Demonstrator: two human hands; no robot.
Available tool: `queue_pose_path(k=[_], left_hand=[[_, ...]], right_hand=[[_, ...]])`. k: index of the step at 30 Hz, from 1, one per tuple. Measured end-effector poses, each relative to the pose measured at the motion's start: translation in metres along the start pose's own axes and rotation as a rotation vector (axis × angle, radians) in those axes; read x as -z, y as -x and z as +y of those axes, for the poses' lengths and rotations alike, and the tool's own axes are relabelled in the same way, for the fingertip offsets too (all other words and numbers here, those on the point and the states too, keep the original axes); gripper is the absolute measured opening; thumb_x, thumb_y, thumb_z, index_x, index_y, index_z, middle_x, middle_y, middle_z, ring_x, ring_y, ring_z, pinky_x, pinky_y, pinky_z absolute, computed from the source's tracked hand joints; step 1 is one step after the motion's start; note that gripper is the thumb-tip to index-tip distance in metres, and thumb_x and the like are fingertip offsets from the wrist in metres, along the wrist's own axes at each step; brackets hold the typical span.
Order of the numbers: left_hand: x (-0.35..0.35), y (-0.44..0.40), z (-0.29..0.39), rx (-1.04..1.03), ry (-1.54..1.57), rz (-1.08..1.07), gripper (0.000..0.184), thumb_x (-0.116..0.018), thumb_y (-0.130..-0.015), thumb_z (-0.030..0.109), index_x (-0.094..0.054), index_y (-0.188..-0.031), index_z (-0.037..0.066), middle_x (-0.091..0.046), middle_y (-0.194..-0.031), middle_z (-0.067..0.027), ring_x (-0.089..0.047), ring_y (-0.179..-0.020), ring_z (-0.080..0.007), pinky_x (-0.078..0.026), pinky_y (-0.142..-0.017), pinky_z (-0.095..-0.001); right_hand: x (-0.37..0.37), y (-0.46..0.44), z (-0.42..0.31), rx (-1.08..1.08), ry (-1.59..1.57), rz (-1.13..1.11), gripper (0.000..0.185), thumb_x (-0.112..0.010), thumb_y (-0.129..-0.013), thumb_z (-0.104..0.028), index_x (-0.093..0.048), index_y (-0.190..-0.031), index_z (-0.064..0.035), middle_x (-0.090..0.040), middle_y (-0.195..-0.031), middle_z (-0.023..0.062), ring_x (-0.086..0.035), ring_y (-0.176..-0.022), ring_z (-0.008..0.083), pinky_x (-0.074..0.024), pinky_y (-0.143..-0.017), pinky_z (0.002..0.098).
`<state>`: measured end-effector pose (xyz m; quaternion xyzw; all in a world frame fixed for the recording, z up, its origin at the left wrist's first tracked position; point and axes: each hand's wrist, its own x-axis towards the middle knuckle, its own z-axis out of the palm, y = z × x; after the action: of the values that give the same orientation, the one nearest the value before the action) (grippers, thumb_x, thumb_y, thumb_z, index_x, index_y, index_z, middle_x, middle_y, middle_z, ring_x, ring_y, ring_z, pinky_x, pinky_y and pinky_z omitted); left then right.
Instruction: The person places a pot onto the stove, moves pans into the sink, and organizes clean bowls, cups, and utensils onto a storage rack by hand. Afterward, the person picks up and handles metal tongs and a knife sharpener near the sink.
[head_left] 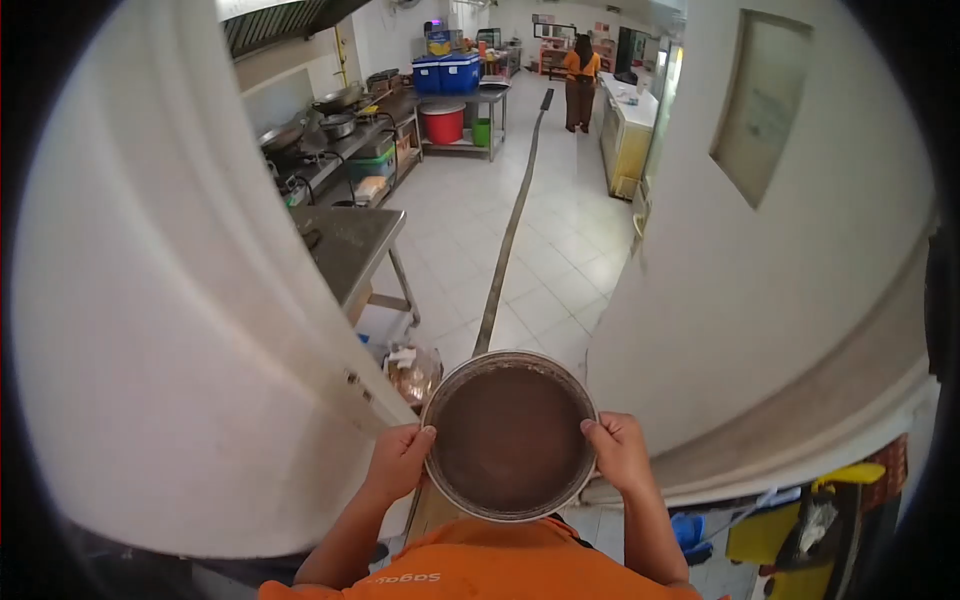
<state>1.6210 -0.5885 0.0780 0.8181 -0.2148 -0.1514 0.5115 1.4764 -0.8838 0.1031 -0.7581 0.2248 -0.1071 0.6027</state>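
Observation:
A round metal pot [512,440] full of brownish liquid is held level in front of my orange shirt. My left hand [400,458] grips its left side, with the thumb over the rim. On the opposite side my right hand [618,448] is closed in the same way, thumb on the rim. Any handles on the pot are hidden under my fingers. Residue lines the inner wall above the liquid.
I stand at a doorway between white walls. A long dark strip [515,215] runs along the tiled floor. Steel tables [365,240] and stoves line the left, a white counter [630,105] the right. A person [581,85] stands ahead. A plastic bag [412,372] lies by the left wall.

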Motion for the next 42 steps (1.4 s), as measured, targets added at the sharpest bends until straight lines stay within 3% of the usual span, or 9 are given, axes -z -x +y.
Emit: queue_pose_path(k=[2,12,14,18,22,24,34,38,42], left_hand=[[-0.004,-0.059,0.024,0.158,0.348,0.006,0.042,-0.055,-0.105,0.025,-0.059,-0.071,0.001,-0.055,-0.054,-0.0022,-0.051,-0.042,-0.0103,-0.038,-0.04,-0.0285],[0.003,-0.329,0.022,0.158,0.169,0.315,0.045,-0.055,-0.104,0.028,-0.059,-0.071,-0.002,-0.055,-0.052,-0.0047,-0.055,-0.043,-0.0124,-0.042,-0.043,-0.0309],[0.011,-0.386,0.01,-0.02,0.013,0.322,0.047,-0.056,-0.103,0.03,-0.057,-0.07,-0.003,-0.054,-0.051,-0.0073,-0.056,-0.044,-0.0153,-0.044,-0.047,-0.0336],[0.042,-0.495,0.0,0.108,0.245,0.313,0.045,-0.055,-0.104,0.027,-0.056,-0.068,0.001,-0.053,-0.052,-0.0048,-0.056,-0.045,-0.0117,-0.045,-0.047,-0.0317],[0.079,-0.61,-0.015,0.066,0.202,0.352,0.046,-0.058,-0.099,0.029,-0.057,-0.067,-0.004,-0.054,-0.051,-0.0159,-0.051,-0.042,-0.0221,-0.044,-0.051,-0.0384],[0.101,-0.659,-0.018,0.064,0.126,0.343,0.046,-0.054,-0.104,0.027,-0.056,-0.067,-0.001,-0.056,-0.05,-0.0059,-0.06,-0.046,-0.0134,-0.047,-0.048,-0.0319],[0.19,-0.87,-0.066,0.266,0.213,0.479,0.041,-0.055,-0.104,0.026,-0.06,-0.073,0.0,-0.055,-0.054,-0.0015,-0.055,-0.048,-0.0088,-0.044,-0.047,-0.0289],[0.214,-0.931,-0.114,0.302,0.138,0.687,0.039,-0.056,-0.104,0.027,-0.061,-0.076,0.0,-0.052,-0.055,0.0007,-0.052,-0.049,-0.0073,-0.042,-0.047,-0.0287],[0.242,-0.973,-0.12,0.411,0.244,0.898,0.039,-0.055,-0.105,0.028,-0.061,-0.078,0.0,-0.05,-0.056,0.0024,-0.052,-0.049,-0.0091,-0.042,-0.047,-0.0296]], right_hand=[[0.012,-0.07,-0.015,0.007,-0.127,-0.039,0.037,-0.06,-0.099,-0.018,-0.059,-0.068,0.0014,-0.055,-0.055,0.0033,-0.054,-0.045,0.0105,-0.044,-0.042,0.0288],[0.018,-0.397,-0.056,0.092,0.092,-0.22,0.034,-0.059,-0.097,-0.016,-0.058,-0.069,0.0022,-0.052,-0.054,0.0047,-0.051,-0.045,0.0114,-0.0409,-0.041,0.0302],[0.007,-0.47,-0.051,0.172,0.143,-0.244,0.033,-0.059,-0.097,-0.016,-0.059,-0.07,0.0014,-0.051,-0.054,0.0041,-0.049,-0.045,0.0111,-0.0386,-0.041,0.03],[-0.026,-0.581,-0.064,0.04,-0.065,-0.262,0.028,-0.06,-0.099,-0.018,-0.06,-0.076,-0.0016,-0.051,-0.056,0.0008,-0.042,-0.044,0.0076,-0.0316,-0.038,0.0284],[-0.056,-0.703,-0.091,0.001,-0.017,-0.279,0.032,-0.06,-0.1,-0.02,-0.054,-0.07,-0.0096,-0.048,-0.054,-0.004,-0.035,-0.036,0.0056,-0.0233,-0.032,0.0261],[-0.073,-0.758,-0.107,0.001,-0.011,-0.308,0.029,-0.06,-0.099,-0.019,-0.055,-0.072,-0.0091,-0.049,-0.053,-0.0026,-0.037,-0.036,0.0063,-0.026,-0.03,0.0253],[-0.191,-1.039,-0.145,0.0,-0.128,-0.517,0.025,-0.062,-0.095,-0.017,-0.057,-0.072,-0.0082,-0.05,-0.055,-0.0032,-0.038,-0.036,0.0061,-0.0266,-0.03,0.0249],[-0.256,-1.143,-0.167,0.064,-0.037,-0.693,0.029,-0.061,-0.096,-0.018,-0.059,-0.072,-0.001,-0.055,-0.06,0.0023,-0.052,-0.046,0.0107,-0.045,-0.039,0.0284],[-0.335,-1.232,-0.209,0.143,0.092,-0.909,0.032,-0.059,-0.098,-0.017,-0.058,-0.071,-0.0005,-0.056,-0.06,0.0038,-0.053,-0.045,0.0116,-0.0458,-0.039,0.0287]])
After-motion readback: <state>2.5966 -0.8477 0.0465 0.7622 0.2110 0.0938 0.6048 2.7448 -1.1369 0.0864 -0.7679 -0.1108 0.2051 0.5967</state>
